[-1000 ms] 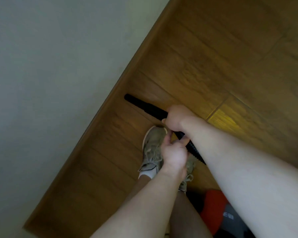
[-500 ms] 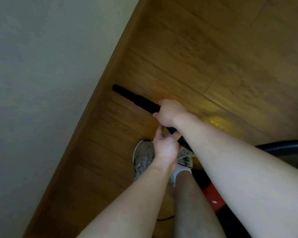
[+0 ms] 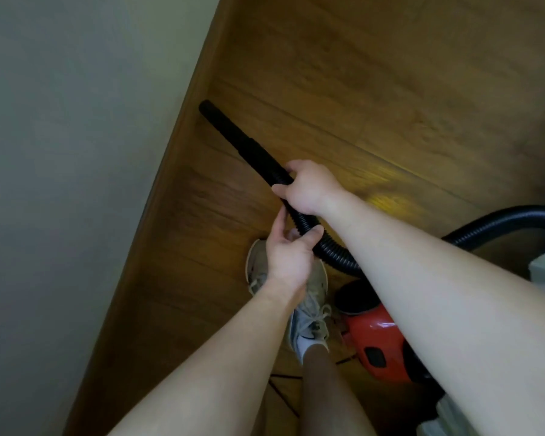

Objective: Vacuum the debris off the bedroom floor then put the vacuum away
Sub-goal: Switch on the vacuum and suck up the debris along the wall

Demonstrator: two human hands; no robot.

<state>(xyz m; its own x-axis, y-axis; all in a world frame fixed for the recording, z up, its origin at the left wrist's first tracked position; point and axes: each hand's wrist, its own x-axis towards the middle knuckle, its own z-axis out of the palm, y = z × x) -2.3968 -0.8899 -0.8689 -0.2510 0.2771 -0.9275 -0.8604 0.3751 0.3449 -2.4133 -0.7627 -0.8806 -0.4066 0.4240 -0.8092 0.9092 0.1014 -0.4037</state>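
A: Where is the vacuum?

B: The black vacuum tube (image 3: 233,133) is out in front. It slants up and to the left over the wooden floor (image 3: 390,89). Its far end is just beside the brown skirting board (image 3: 183,146) at the foot of the pale wall (image 3: 76,152). I cannot tell if the end touches the floor.

A: Who holds it?

B: Both hands do. The right hand (image 3: 309,188) is wrapped tight round the spot where the smooth tube meets the bumpy black hose (image 3: 334,250). The left hand (image 3: 288,259) is just below it, with its thumb and fingers curled round the hose.

A: Where does the hose go?

B: It bends down and to the right and slips behind the right arm. It comes out again as a big curve at the right side.

A: And the rest of the vacuum?

B: The red vacuum (image 3: 378,344) sits on the floor under the right arm, near the person's foot.

A: What else is there?

B: A pale sneaker (image 3: 312,316) with laces and a white sock (image 3: 306,344) are right under the left hand. A thin black cord (image 3: 283,394) lies on the floor by the leg. A yellow patch of light (image 3: 387,201) shines on the boards just past the right hand.
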